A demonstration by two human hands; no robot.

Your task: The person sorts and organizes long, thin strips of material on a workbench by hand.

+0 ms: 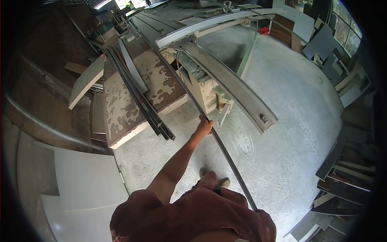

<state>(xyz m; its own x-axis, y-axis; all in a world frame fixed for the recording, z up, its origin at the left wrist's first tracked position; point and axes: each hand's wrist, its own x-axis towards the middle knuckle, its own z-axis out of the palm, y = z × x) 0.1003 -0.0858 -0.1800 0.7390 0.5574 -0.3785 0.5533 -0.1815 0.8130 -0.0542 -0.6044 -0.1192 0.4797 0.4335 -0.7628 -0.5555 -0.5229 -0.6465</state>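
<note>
A concrete floor (290, 121) spreads below. A peeling bench (121, 105) bears dark bars (150, 112). A long thin strip (230, 160) slants from the bench past the person's right side. The left hand (204, 126) is closed round its middle; the right hand is hidden.

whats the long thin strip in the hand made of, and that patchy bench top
The long strip, gripped by the left hand, looks like metal: dark, thin and straight-edged with a dull sheen, though a coated profile is possible. The bench top looks like wooden board, its pale coating worn away in brown patches.
</note>
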